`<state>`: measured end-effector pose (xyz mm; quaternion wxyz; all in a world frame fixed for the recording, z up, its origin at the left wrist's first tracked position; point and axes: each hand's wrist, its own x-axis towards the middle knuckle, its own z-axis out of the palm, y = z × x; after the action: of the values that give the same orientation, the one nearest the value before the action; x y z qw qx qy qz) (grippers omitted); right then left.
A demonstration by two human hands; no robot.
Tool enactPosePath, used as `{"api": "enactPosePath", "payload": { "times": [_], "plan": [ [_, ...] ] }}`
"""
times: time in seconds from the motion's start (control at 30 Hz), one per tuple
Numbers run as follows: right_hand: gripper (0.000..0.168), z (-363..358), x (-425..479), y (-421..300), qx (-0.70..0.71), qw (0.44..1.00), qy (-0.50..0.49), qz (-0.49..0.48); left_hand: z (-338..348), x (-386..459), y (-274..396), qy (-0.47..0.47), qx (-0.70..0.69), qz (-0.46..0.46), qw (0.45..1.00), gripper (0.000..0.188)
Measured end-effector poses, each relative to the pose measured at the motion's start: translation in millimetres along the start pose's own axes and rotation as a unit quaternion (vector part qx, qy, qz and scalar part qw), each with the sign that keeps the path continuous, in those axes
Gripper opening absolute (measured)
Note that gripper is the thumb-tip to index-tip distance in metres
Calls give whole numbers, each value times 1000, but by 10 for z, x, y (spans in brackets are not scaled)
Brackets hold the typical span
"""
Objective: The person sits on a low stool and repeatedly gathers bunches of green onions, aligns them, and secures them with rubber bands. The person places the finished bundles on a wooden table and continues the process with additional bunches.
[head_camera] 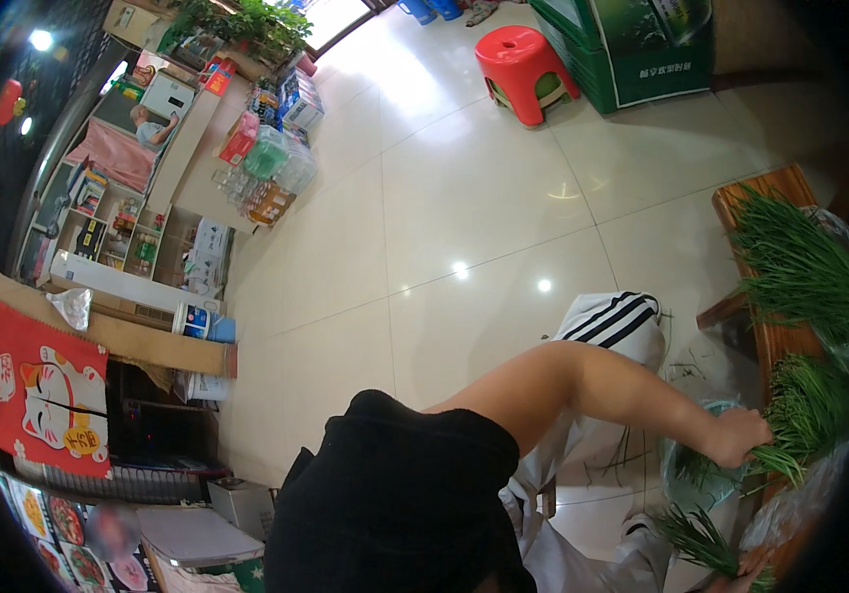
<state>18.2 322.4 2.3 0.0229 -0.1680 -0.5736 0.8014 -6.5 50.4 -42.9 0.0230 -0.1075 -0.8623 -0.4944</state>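
Note:
My left hand (741,439) is closed around a tuft of garlic chives (778,461) at the edge of the wooden bench (767,335). Just beside it on the bench lies a loose heap of chives (809,404). Under that wrist is a bin lined with a thin bluish plastic bag (717,485), with green bits inside. At the lower right rim, my right hand (749,577), partly cut off, grips a smaller bunch of chives (698,535). Crumpled clear plastic (791,511) lies between the hands. A larger pile of chives (795,259) rests farther along the bench.
Stray stalks (620,459) litter the tiled floor (469,222) by my legs. A red plastic stool (524,67) stands near a green display fridge (646,55). Across the room, a person (150,130) sits behind a counter (194,148) with packaged bottles (269,200) before it.

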Motion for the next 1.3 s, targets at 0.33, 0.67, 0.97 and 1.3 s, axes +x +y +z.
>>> {"api": "enactPosePath", "payload": {
  "times": [0.33,0.67,0.97,1.3],
  "plan": [
    [36,659,-155,785,-221,961,1,168,-62,50,44,-66,-75,-27,995,32],
    [25,827,-363,796,-252,965,-14,64,-50,23,27,-71,-90,-16,993,38],
    [34,521,-237,702,-195,973,-113,48,30,26,23,-107,-84,-13,991,41],
    [42,377,-152,655,-106,983,15,148,86,15,46,-109,-107,-28,988,41]
  ]
}}
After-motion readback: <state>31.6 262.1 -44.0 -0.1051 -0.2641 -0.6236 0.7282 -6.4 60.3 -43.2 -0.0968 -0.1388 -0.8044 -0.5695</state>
